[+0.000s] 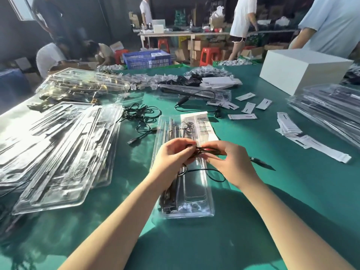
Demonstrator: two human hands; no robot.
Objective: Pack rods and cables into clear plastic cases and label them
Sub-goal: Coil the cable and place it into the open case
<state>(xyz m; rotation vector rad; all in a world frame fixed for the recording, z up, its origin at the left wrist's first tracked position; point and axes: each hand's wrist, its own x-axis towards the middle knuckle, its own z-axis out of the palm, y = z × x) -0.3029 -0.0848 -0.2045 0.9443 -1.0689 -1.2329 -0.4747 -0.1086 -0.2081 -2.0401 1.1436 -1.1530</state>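
A clear plastic case (194,193) lies lengthwise on the green table in front of me, with dark rods (169,193) in its left channel. A white printed label sheet (202,127) rests on its far end. Above the case's middle, my left hand (172,156) and my right hand (228,162) both pinch a bundled black cable (204,151) between their fingertips. A loop of that cable hangs down over the case toward the right.
Stacks of clear cases (58,151) fill the left, more packed ones (331,112) at the right. Loose black cables (140,117) lie beyond the case, white label cards (292,131) and a pen (262,162) to the right. A white box (303,69) stands far right; people work behind.
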